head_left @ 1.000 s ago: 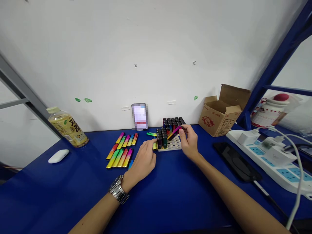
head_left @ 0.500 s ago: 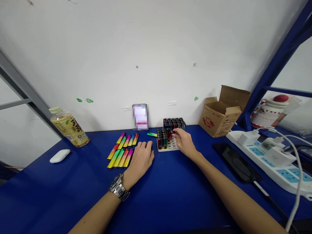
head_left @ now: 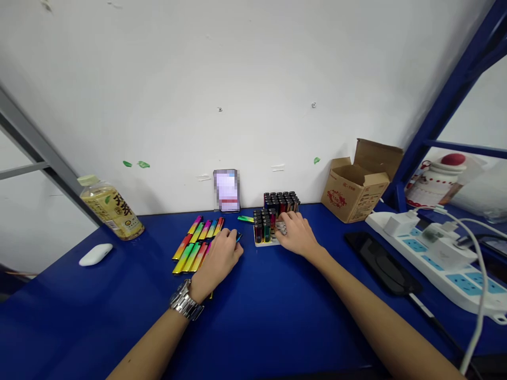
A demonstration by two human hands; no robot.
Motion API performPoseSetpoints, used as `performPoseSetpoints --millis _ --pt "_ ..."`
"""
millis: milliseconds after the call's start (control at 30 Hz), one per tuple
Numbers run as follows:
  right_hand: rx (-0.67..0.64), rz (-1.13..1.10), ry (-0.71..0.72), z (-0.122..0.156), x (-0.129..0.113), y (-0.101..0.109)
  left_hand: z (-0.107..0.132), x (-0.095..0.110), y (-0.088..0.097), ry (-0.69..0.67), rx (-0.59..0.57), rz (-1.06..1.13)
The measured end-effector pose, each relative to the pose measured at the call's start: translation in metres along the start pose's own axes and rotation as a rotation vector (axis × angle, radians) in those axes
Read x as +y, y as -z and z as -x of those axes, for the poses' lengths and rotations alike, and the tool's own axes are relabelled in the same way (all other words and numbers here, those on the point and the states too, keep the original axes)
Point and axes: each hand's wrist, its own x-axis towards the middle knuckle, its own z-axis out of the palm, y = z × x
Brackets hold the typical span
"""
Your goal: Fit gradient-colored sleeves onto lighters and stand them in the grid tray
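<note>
Lying flat in two rows on the blue counter (head_left: 277,311), the rainbow lighters (head_left: 193,244) point away and slightly rightward. The left hand (head_left: 217,257) is right over them, fingers curled above a blue-tipped lighter (head_left: 238,237); I cannot tell whether it grips it. The right hand (head_left: 296,236) rests palm down, unclenched, on the white tray (head_left: 262,244) of upright lighters (head_left: 279,203).

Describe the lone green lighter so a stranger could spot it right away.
On the blue table, look along the white wall to the tray of upright dark lighters. Just left of it, one green lighter lies flat, alone, apart from the rainbow rows.
</note>
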Motion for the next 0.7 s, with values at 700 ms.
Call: performPoseSetpoints --millis 700 --pt "-0.2 -0.288 0.198 -0.011 -0.061 0.0 0.0 -0.107 0.024 0.493 -0.142 -0.151"
